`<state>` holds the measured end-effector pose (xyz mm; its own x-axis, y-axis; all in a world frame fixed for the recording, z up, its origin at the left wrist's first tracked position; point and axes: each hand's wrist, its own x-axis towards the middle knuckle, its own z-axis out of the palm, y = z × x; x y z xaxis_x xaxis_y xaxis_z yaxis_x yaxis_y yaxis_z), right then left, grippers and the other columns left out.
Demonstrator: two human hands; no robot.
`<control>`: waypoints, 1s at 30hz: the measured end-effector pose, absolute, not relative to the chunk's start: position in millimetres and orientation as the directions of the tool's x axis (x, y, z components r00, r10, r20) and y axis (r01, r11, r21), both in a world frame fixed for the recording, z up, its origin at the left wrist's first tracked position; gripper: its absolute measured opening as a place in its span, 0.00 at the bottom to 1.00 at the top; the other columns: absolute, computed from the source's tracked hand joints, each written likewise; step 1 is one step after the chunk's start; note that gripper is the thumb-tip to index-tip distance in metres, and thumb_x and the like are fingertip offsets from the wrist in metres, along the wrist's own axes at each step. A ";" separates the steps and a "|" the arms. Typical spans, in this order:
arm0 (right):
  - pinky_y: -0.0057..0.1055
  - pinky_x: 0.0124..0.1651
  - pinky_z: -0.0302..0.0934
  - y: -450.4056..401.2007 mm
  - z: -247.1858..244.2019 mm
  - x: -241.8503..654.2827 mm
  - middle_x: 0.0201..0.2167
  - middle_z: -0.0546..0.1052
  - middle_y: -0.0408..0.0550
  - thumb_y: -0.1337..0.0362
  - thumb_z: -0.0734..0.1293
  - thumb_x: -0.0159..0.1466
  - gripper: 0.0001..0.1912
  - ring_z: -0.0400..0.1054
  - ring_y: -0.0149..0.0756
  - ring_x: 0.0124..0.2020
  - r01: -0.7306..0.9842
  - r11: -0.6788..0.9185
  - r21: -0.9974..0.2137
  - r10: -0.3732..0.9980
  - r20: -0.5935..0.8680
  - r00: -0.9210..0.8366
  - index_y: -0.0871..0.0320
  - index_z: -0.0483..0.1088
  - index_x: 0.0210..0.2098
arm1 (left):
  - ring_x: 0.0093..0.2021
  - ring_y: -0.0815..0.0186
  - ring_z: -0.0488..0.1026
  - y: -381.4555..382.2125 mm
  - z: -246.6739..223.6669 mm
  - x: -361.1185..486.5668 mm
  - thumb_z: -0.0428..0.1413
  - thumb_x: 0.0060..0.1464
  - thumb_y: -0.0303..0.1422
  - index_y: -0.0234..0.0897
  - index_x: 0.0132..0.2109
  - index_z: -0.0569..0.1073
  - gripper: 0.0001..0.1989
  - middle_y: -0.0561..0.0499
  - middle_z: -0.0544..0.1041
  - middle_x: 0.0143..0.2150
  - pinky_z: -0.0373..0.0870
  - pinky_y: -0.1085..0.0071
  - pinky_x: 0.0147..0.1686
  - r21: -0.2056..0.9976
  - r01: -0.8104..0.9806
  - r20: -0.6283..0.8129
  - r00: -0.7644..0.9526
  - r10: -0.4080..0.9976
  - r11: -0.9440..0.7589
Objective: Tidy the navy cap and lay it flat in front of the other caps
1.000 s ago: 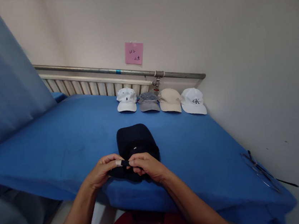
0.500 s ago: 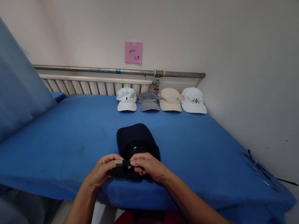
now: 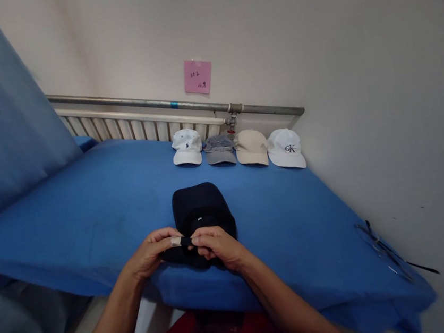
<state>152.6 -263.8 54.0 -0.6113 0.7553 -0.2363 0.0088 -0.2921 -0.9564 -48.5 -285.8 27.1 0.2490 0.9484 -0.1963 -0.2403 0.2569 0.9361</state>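
A black cap (image 3: 200, 201) lies at the front edge of the blue-covered table (image 3: 286, 234), its brim pointing away from me and its inside partly showing. My left hand (image 3: 152, 253) pinches the metal buckle (image 3: 176, 241) of the cap's back strap between thumb and fingers. Close beside it on the right, my right hand (image 3: 219, 246) pinches the dark strap (image 3: 186, 241). The strap is stretched between both hands, in front of the cap. Its end is hidden by my right fingers.
Along the back edge stand a white cap (image 3: 187, 148), a grey cap (image 3: 220, 150), a beige cap (image 3: 251, 147) and another white cap (image 3: 285, 148). Glasses (image 3: 388, 252) lie at the right edge. A radiator (image 3: 121, 125) and pipe run behind; a blue curtain (image 3: 8, 116) hangs left.
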 end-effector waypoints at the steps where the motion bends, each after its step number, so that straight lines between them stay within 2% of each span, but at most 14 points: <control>1: 0.24 0.21 0.36 -263.8 53.7 152.7 0.14 0.60 0.35 0.62 0.64 0.53 0.08 0.46 0.21 0.16 0.003 -0.291 -0.957 0.760 -0.233 -0.607 0.61 0.72 0.26 | 0.25 0.72 0.67 -285.9 27.3 -48.5 0.68 0.42 0.39 0.36 0.30 0.80 0.11 0.50 0.79 0.28 0.58 0.76 0.26 0.936 -0.242 -0.196 0.248 0.949 0.257; 7: 0.24 0.21 0.37 -263.6 52.7 153.6 0.14 0.59 0.34 0.60 0.64 0.53 0.09 0.46 0.21 0.16 -0.006 -0.285 -0.959 0.772 -0.225 -0.595 0.61 0.71 0.26 | 0.23 0.73 0.65 -285.1 23.5 -50.3 0.68 0.40 0.40 0.36 0.30 0.80 0.12 0.51 0.77 0.27 0.57 0.76 0.25 0.935 -0.248 -0.199 0.223 0.954 0.253; 14: 0.24 0.21 0.37 -263.7 51.4 153.7 0.15 0.60 0.35 0.62 0.64 0.53 0.08 0.47 0.21 0.16 0.007 -0.282 -0.959 0.767 -0.230 -0.600 0.60 0.72 0.26 | 0.26 0.71 0.68 -285.7 24.5 -48.8 0.69 0.39 0.40 0.36 0.30 0.81 0.13 0.50 0.78 0.28 0.60 0.77 0.26 0.935 -0.243 -0.205 0.231 0.951 0.260; 22: 0.24 0.21 0.37 -265.7 53.1 152.6 0.15 0.59 0.35 0.64 0.63 0.53 0.07 0.46 0.22 0.17 0.014 -0.286 -0.958 0.769 -0.238 -0.593 0.60 0.72 0.26 | 0.22 0.73 0.65 -284.5 25.4 -48.3 0.69 0.38 0.41 0.36 0.30 0.80 0.14 0.53 0.74 0.23 0.59 0.77 0.24 0.932 -0.237 -0.227 0.214 0.950 0.276; 30: 0.24 0.21 0.37 -264.9 51.8 152.0 0.15 0.60 0.35 0.64 0.63 0.54 0.07 0.47 0.22 0.17 0.012 -0.280 -0.960 0.771 -0.232 -0.593 0.60 0.72 0.26 | 0.23 0.73 0.66 -284.6 27.2 -46.7 0.70 0.38 0.40 0.35 0.29 0.80 0.14 0.52 0.76 0.25 0.59 0.78 0.24 0.926 -0.249 -0.232 0.221 0.947 0.284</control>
<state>152.0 -264.9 51.8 -0.5925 0.7714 -0.2322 0.0117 -0.2799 -0.9600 -46.7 -284.6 27.2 0.2208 0.9474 -0.2316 -0.2492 0.2844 0.9258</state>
